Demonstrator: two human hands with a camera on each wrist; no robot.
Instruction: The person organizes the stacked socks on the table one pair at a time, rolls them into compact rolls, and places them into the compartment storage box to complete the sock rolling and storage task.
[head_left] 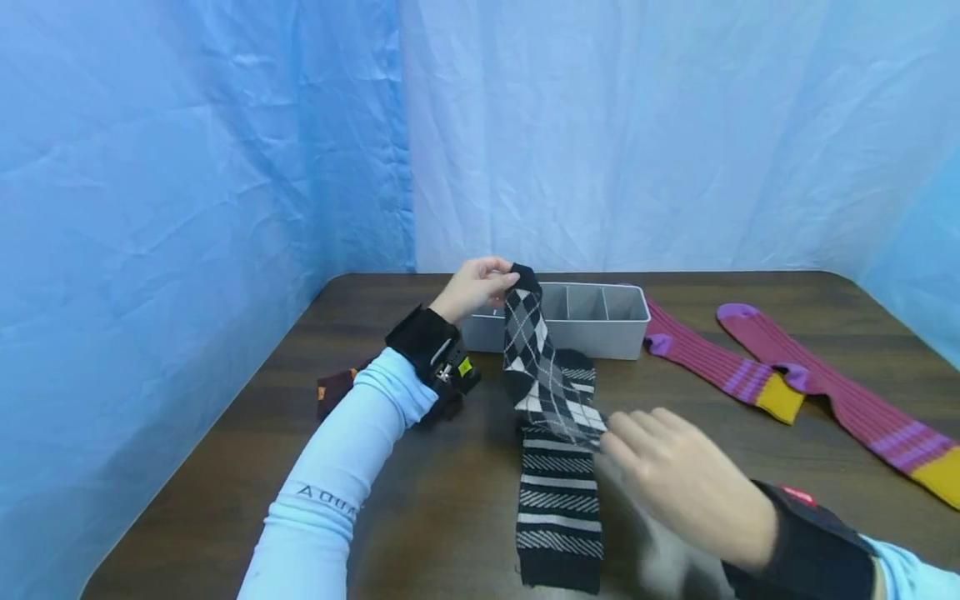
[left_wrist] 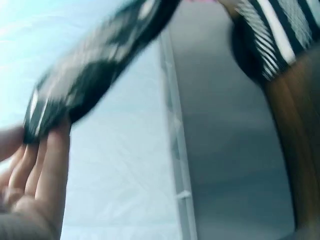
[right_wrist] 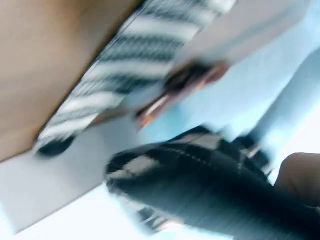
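A black, grey and white argyle sock (head_left: 528,333) is held up off the table between both hands. My left hand (head_left: 480,285) pinches its black toe end in front of the divided box; the left wrist view shows thumb and fingers (left_wrist: 52,160) on that end. Lower and to the right, my right hand (head_left: 667,467) grips the other end of the sock, blurred in the head view. Under the argyle sock, a black-and-white striped sock (head_left: 561,500) lies on the table, its upper part partly covered. In the right wrist view the argyle sock (right_wrist: 190,175) looks blurred.
Behind the socks stands a grey box (head_left: 600,340) with compartments. Two maroon socks with purple bands and yellow ends (head_left: 720,367) lie to the right on the wooden table (head_left: 435,517). A dark item with orange marks (head_left: 333,392) sits left, partly behind my left forearm.
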